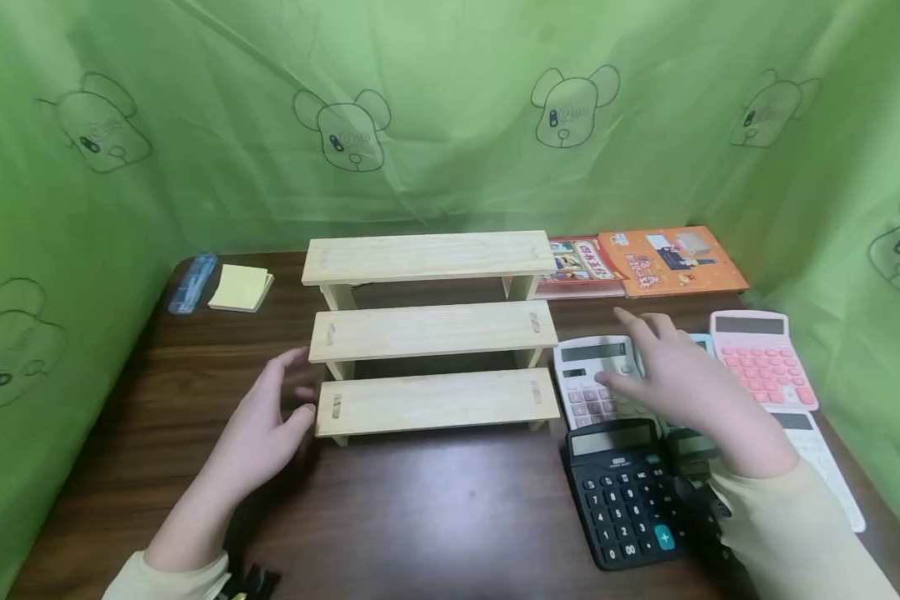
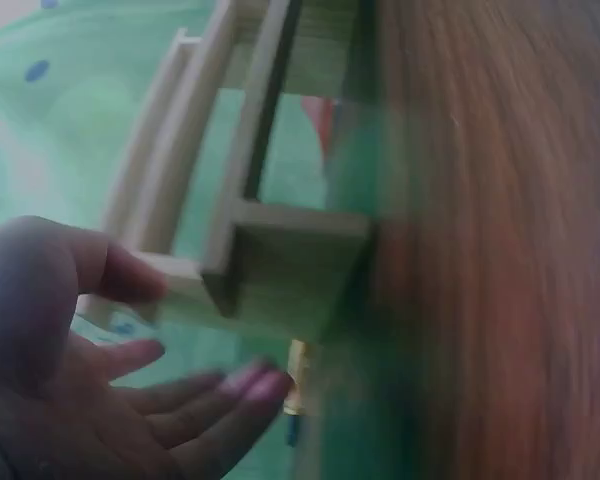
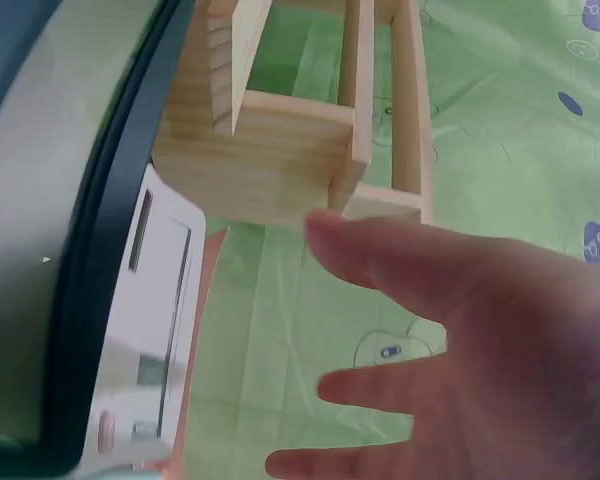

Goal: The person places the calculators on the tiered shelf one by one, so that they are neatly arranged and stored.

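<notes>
Rack (image 1: 435, 331) runs left-right between left hand (image 1: 258, 433), nearer, just beside its end, and right hand (image 1: 686, 383), both spread.

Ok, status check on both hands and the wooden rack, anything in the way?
Left hand by left end of wooden rack, contact unclear. Right hand over calculators, holding nothing. Rack upright on table. Calculators crowd its right end.

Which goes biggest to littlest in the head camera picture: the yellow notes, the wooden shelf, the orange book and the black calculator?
1. wooden shelf
2. black calculator and orange book: unsure which is bigger, because the calculator is nearer the camera
3. yellow notes
</notes>
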The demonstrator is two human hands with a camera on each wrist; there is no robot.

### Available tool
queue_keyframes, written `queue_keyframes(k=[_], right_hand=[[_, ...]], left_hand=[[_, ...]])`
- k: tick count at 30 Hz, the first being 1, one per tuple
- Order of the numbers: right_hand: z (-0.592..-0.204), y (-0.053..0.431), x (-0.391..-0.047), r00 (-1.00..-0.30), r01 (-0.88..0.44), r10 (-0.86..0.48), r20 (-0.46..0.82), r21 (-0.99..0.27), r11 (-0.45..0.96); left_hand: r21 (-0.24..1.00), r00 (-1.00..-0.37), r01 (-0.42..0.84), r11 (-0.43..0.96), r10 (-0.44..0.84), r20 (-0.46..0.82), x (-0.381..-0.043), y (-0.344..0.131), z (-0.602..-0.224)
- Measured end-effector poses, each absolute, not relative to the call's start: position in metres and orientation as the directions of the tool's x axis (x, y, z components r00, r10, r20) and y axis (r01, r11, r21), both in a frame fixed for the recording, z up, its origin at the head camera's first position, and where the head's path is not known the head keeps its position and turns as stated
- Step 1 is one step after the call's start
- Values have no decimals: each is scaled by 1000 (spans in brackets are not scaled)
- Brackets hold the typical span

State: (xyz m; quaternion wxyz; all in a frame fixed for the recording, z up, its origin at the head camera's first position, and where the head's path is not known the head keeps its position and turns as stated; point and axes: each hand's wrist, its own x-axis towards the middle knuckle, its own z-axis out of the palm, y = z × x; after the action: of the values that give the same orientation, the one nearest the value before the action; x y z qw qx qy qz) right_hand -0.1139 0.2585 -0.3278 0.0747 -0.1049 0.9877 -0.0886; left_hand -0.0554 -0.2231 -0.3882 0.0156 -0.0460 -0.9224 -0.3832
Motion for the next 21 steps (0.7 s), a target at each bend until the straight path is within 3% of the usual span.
queue_keyframes(k=[8, 15, 21], right_hand=[[-341, 237, -125, -923, -237, -266, -279, -134, 962], [-353, 230, -125, -923, -209, -232, -307, -105, 972], [-357, 218, -129, -916, -239, -245, -318, -61, 969]], left_hand=[[932, -984, -91, 351, 113, -139, -70, -228, -413], [974, -947, -140, 175, 265, -184, -72, -232, -425], [978, -937, -195, 77, 280, -209, -69, -235, -426]])
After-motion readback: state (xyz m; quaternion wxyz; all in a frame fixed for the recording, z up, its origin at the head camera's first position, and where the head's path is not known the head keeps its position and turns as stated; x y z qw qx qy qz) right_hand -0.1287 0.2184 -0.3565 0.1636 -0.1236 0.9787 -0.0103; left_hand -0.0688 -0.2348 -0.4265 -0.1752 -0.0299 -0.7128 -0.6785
